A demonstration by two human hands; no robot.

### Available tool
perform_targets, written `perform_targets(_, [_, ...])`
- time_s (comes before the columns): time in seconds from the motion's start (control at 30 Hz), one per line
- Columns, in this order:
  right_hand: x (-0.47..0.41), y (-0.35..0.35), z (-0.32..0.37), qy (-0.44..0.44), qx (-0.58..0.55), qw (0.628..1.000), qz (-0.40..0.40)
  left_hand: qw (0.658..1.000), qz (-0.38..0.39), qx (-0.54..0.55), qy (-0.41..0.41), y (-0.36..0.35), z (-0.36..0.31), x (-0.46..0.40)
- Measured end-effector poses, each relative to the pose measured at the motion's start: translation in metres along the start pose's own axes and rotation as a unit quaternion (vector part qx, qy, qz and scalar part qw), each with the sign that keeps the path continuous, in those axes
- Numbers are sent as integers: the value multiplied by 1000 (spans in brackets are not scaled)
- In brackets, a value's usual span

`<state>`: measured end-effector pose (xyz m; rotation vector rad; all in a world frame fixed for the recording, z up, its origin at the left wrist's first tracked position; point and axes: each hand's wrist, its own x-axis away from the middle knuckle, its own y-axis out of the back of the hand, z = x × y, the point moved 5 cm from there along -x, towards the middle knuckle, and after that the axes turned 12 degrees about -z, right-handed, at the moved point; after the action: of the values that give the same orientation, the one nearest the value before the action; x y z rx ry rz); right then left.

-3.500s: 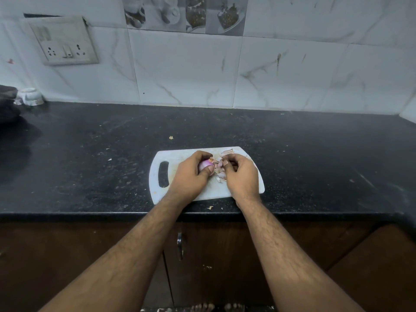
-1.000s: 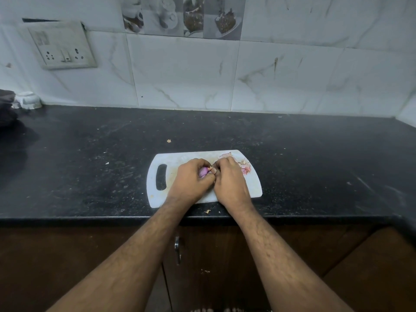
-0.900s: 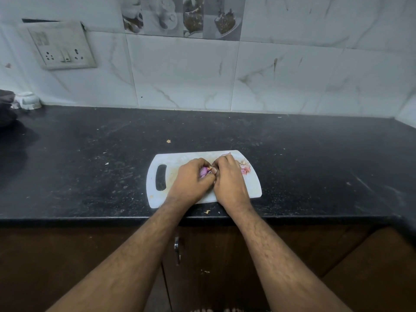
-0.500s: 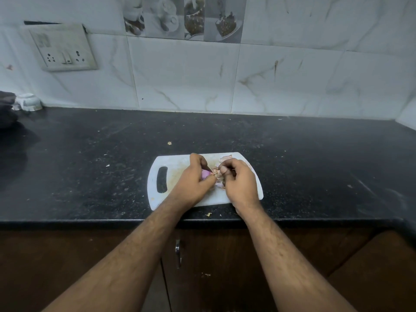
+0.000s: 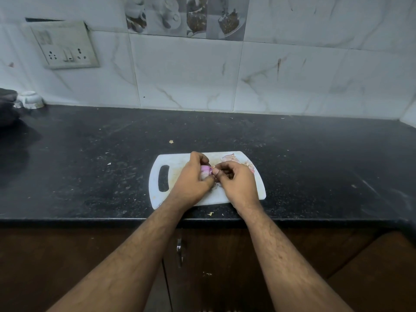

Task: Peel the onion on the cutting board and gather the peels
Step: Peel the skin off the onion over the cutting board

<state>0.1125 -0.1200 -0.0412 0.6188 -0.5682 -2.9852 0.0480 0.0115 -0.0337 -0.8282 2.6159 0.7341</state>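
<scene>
Black stone counter fills the middle of the frame, with a white cutting board [image 5: 180,194] at its near edge. Above the board's centre, the left hand [image 5: 191,183] grips the small purple onion [image 5: 206,172]; the right hand [image 5: 238,183] pinches skin at its tip. Loose peels [image 5: 231,159] lie upper right on the board. Papery skin looks light and tear-prone, the bared bulb probably slippery. Counter drop-off is close; room lies beyond.

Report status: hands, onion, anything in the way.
Left hand grips the onion over the cutting board. Right hand pinches skin at its top. Loose peels on the board's far right corner. Nothing in the way.
</scene>
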Motion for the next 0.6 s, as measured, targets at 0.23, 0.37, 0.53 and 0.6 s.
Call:
perform_targets(0.23, [-2,-2,-6,-47,-34,998,2,999,-13,-27,-34,-3,-4,3])
perform_targets(0.37, [-1,0,-7,-57,-41,997,-6,996,-29,-65,-57,-6,-6,3])
perform_targets(0.53, [1,0,-1,-45,-31,998,2,994,-56,-70,-58,0,-7,2])
perform_targets(0.6, [0,-1,0,-42,-16,999,6,994,-54,-70,-59,0,-6,1])
